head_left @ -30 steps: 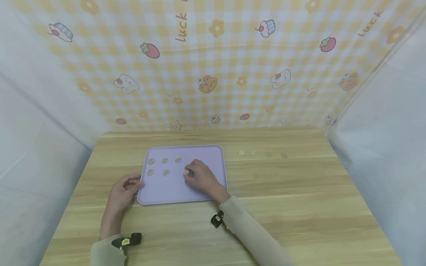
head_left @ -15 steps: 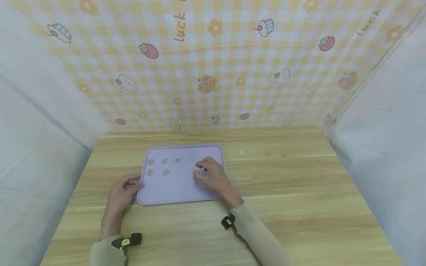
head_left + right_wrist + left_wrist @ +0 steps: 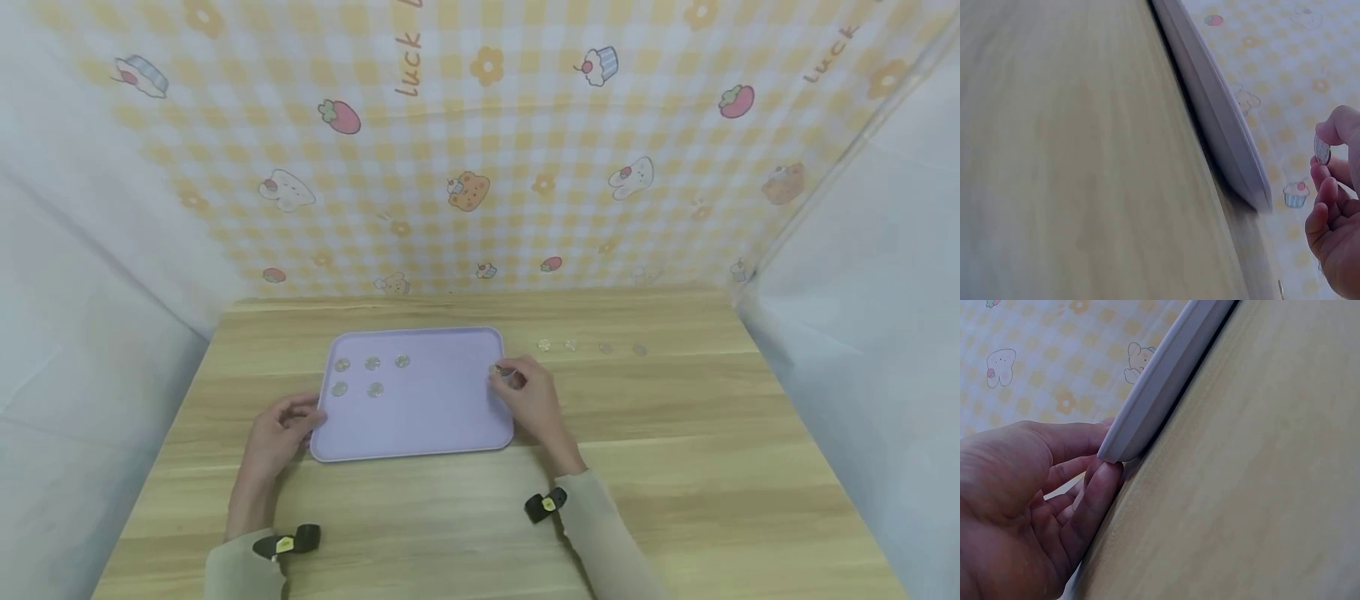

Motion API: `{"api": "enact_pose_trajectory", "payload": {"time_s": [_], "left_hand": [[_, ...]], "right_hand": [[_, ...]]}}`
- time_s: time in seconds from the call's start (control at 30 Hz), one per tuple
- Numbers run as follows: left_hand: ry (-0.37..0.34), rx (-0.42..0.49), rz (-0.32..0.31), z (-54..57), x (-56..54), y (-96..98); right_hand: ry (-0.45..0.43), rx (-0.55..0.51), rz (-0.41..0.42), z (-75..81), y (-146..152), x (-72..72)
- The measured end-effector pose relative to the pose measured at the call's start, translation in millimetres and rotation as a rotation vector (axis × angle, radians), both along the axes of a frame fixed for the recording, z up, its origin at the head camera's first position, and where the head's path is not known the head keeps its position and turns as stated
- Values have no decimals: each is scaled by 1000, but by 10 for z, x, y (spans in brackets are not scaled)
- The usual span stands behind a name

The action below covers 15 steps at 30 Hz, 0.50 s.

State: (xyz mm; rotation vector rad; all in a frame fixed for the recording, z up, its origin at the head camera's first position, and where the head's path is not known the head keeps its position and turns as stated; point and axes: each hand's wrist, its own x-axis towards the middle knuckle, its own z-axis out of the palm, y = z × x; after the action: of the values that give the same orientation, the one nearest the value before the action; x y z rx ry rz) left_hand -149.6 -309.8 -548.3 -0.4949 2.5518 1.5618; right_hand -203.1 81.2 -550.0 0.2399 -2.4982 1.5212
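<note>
Woodgrain table (image 3: 690, 483) bears a tray (image 3: 442, 417); checked cloth (image 3: 517, 142), apparently, hangs behind.

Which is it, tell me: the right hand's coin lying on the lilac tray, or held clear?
Held clear: the right wrist view shows the coin pinched by the right hand, apart from the lilac tray.

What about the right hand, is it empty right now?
No, in the right wrist view the right hand pinches a small silvery coin.
</note>
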Motion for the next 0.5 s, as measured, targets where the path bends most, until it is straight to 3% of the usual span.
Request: {"api": "enact_pose_trajectory", "payload": {"time_s": [0.23, 0.5], "left_hand": [[8, 9, -23, -16, -14, 3], [9, -8, -15, 3, 21, -4]], "right_hand": [[-22, 13, -102, -88, 468, -16], [-190, 70, -216, -194, 1038, 71]]}}
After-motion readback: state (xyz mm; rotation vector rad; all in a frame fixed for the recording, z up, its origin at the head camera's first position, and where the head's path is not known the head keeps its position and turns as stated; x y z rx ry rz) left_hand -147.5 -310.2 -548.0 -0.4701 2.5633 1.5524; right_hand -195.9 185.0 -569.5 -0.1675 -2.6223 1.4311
